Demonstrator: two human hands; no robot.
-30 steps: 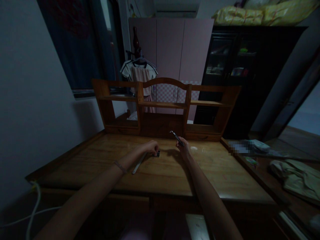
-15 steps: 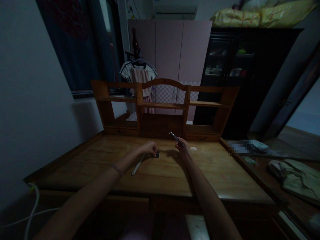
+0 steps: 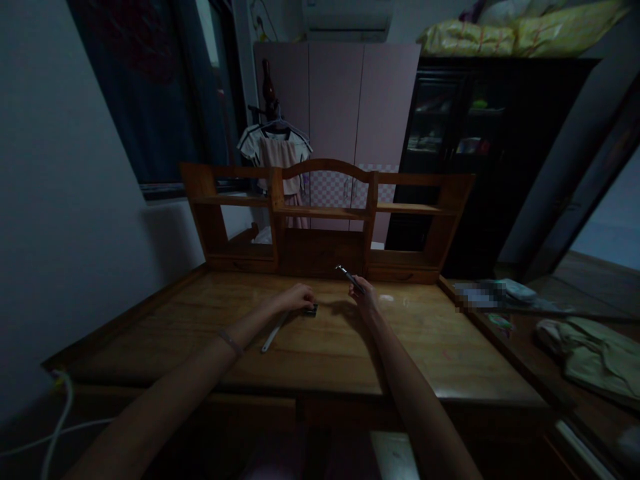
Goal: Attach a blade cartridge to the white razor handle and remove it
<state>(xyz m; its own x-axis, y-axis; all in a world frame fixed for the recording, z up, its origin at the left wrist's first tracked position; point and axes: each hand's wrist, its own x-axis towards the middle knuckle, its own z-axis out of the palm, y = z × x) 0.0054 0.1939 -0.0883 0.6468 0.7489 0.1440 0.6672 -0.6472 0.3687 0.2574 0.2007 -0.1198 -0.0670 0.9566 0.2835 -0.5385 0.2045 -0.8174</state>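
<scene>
My right hand [image 3: 365, 294] is wrapped round a slim dark pen-like tool [image 3: 349, 276] with a shiny metal tip, held above the desk and pointing up and left. Its exact kind is too dim to make out. Low over the desktop [image 3: 340, 353], my left hand [image 3: 299, 297] has its fingers bent down and closed at a small dark flat object [image 3: 311, 311], which is partly covered by the fingertips. A narrow pale strip [image 3: 274, 334] with a hole at its near end lies on the wood under that hand, its far end hidden.
A wooden shelf unit [image 3: 325, 212] stands along the desk's back edge. To the right, clothing [image 3: 595, 353] and plastic packets [image 3: 503, 323] lie on a lower surface beyond the raised side rail. A white cable [image 3: 64, 413] hangs at the near left corner.
The dark flat object under my left fingers has tilted or turned slightly. My right hand keeps the tool almost in place, and the whole view has shifted a little.
</scene>
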